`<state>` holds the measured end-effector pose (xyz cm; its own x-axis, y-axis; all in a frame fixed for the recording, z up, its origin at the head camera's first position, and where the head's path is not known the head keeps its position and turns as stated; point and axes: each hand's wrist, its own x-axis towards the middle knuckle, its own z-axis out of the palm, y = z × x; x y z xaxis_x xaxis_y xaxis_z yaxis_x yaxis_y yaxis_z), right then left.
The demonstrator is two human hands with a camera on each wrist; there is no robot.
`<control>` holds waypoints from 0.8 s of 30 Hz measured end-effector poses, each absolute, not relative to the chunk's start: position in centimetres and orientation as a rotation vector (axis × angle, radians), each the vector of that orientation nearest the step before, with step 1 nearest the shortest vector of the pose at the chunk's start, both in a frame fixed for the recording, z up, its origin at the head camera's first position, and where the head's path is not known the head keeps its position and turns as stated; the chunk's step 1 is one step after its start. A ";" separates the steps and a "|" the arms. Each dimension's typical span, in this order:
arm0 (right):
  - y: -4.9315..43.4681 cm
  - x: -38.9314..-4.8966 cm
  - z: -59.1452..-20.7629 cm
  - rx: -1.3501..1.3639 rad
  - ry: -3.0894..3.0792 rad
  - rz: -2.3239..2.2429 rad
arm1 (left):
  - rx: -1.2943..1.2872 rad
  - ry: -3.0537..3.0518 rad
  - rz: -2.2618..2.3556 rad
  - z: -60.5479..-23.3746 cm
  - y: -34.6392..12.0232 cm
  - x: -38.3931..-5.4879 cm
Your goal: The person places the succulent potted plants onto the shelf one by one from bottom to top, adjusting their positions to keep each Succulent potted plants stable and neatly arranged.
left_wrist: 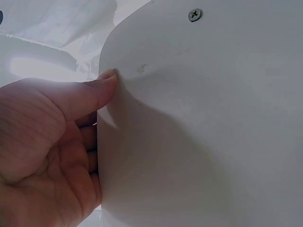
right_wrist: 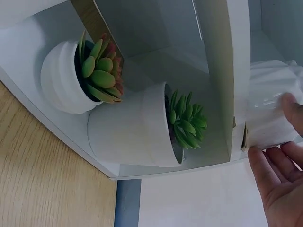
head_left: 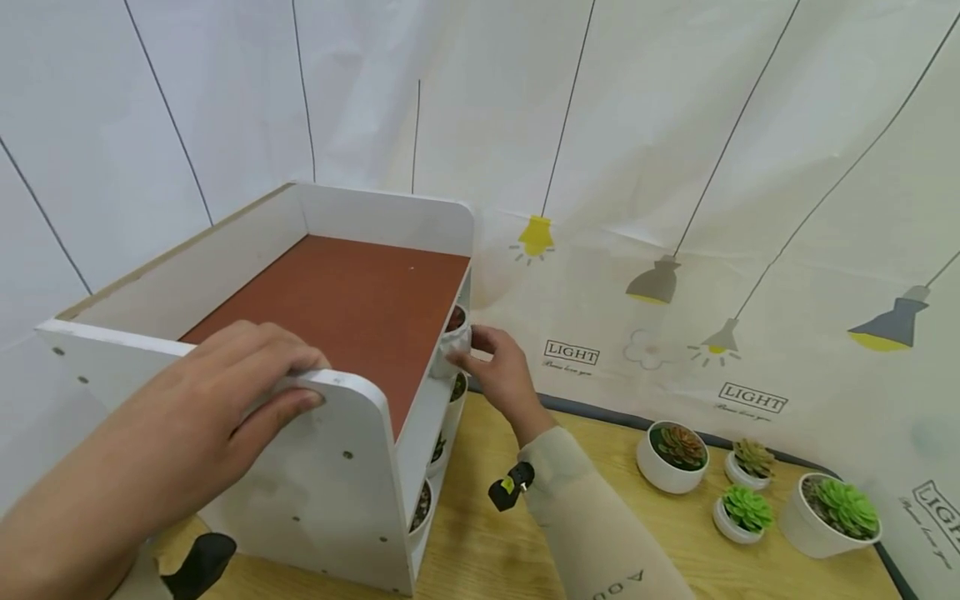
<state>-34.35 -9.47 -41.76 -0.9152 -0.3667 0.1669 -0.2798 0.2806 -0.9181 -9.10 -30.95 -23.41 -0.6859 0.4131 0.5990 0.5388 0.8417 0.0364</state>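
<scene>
My left hand (head_left: 217,408) grips the top edge of the white shelf unit's near side panel (head_left: 300,483). In the left wrist view its thumb presses the panel's outer face (left_wrist: 189,132), and the other fingers go behind the edge. My right hand (head_left: 506,379) holds a white ridged plant pot (head_left: 452,348) at the far end of the unit's upper shelf. Reddish leaves show at that pot's top in the head view. Seen from the right wrist, the thumb lies on the side of the pot (right_wrist: 270,101) and the fingertips are at its lower edge.
Below, a ridged pot with a red-green succulent (right_wrist: 102,71) and a larger white pot (right_wrist: 128,127) stand in the unit. Several potted succulents, among them a reddish one (head_left: 672,458) and a green one (head_left: 828,521), stand on the wooden table (head_left: 495,533) by the wall.
</scene>
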 end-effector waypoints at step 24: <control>-10.4 -34.5 -41.6 -0.537 2.502 -1.718 | -0.702 -2.406 -0.284 -23.4 -30.8 -9.2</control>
<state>-34.47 -10.35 -41.62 -0.9376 -0.3159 0.1455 -0.2492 0.3185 -0.9146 -9.15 -30.82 -23.38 -0.6737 0.4162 0.6106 0.5468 0.8366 0.0330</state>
